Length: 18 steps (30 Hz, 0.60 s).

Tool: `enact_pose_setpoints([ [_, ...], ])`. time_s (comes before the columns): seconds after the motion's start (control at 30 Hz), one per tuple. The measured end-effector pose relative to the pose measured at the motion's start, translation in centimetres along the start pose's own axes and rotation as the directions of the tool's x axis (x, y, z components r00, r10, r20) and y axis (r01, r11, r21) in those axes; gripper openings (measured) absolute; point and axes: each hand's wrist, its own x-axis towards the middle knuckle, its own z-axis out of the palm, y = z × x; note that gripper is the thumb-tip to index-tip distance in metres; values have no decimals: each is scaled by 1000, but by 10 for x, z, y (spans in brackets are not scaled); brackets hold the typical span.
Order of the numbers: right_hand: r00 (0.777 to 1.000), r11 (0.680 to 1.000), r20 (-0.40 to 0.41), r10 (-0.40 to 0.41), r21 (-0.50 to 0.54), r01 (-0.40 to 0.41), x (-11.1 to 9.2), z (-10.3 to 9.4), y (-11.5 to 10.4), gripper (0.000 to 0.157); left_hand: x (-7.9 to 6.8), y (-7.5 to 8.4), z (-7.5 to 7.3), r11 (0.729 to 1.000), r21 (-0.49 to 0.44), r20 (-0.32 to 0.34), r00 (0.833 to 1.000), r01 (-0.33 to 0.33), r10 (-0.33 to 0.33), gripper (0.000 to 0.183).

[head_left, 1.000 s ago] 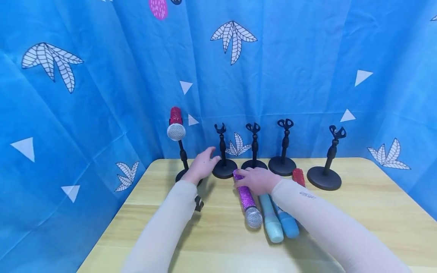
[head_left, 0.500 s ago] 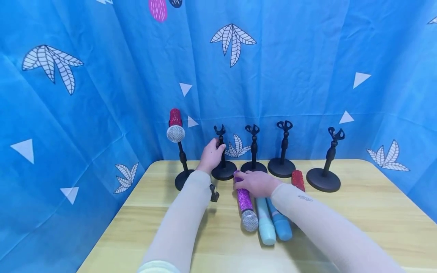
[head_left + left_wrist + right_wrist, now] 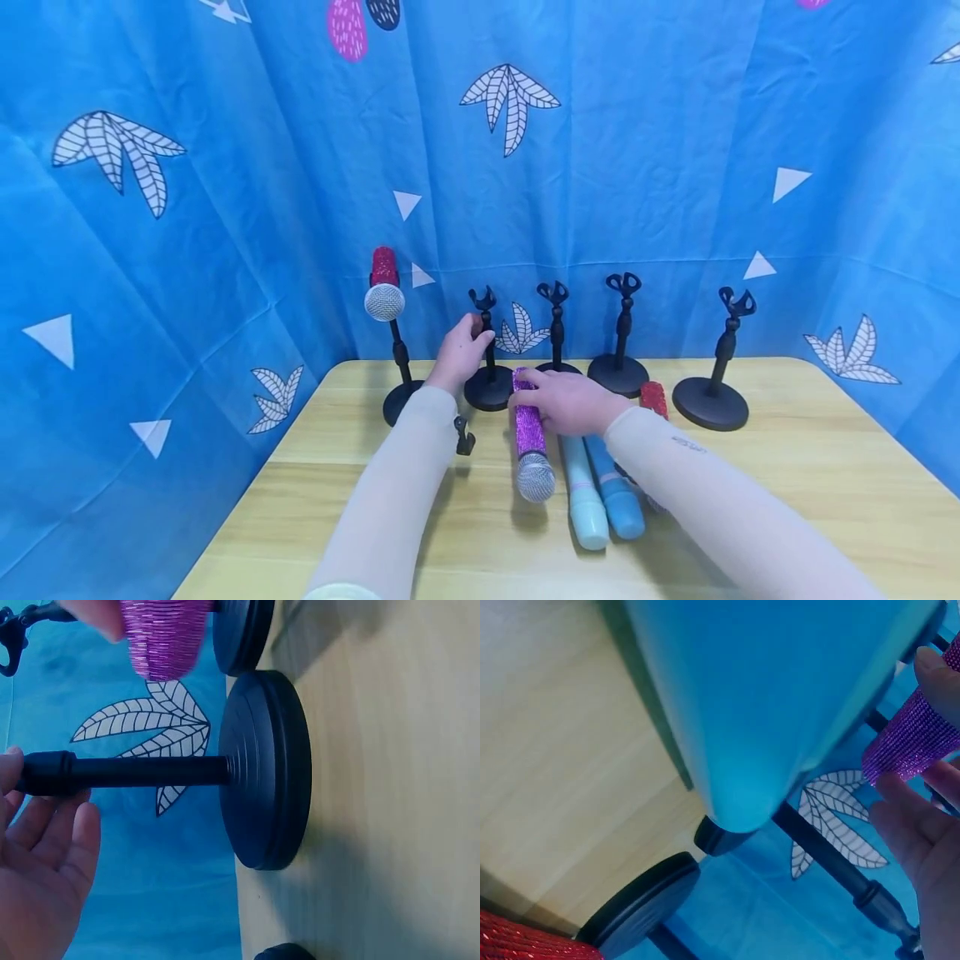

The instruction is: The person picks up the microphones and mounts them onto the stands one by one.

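Note:
My left hand [image 3: 461,352] holds the upper pole of a black microphone stand [image 3: 489,388]. In the left wrist view its thumb and fingers lie around the collar at the pole's top, and the round base rests on the table. My right hand [image 3: 573,403] pinches the handle of a glittery purple microphone [image 3: 530,429] between thumb and fingers. Its silver mesh head points toward me, with a shadow on the wood below it. Beside it lie a mint-green microphone [image 3: 587,508] and a blue microphone [image 3: 619,500]. A red glittery microphone [image 3: 654,398] is mostly hidden by my right forearm.
Another red microphone [image 3: 384,287] sits in the stand [image 3: 401,354] at the far left. Three more stands with open clips, including the rightmost stand [image 3: 720,367], line the table's back edge. A blue patterned curtain [image 3: 660,167] hangs behind the wooden table [image 3: 247,533].
My left hand has moved right from beside the far-left stand onto the second stand's pole. The right hand has taken the purple microphone up off the table and swung its head slightly left.

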Motion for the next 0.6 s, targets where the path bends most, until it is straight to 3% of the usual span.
enact_pose_setpoints([
  [0.4,996,987,-34,84,138,-79,-14,-5,4,55,-17,-1,-7,989,112,54,994,-98,93,20],
  [0.6,992,979,-106,75,196,-53,-21,-11,8,57,-31,0,-10,986,76,81,987,-145,139,17],
])
